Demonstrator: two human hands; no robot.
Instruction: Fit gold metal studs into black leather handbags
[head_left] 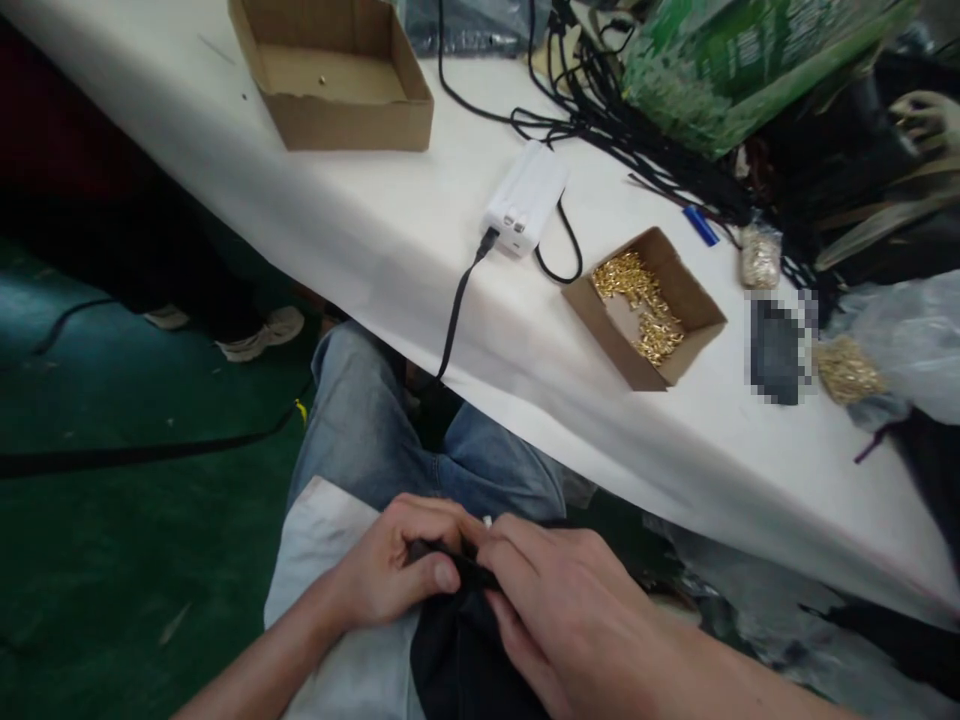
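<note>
Black fabric (465,655) hangs over my lap, its upper edge bunched between my two hands. My left hand (405,565) is closed on that edge, with the thumb lying on top of the cloth. Right beside it, my right hand (551,590) grips the same edge, its fingers bent and meeting the left fingertips. A tiny white bit (487,521) shows between the hands; what it belongs to is too small to tell. White cloth (330,510) lies under the left forearm, over my jeans.
On the white table (375,235) ahead are a cardboard box (360,122), a white power bank (527,198) with a black cable, and a small box (630,355) of gold metal pieces. Bags and black cords crowd the right. A person's shoes (262,335) are at left.
</note>
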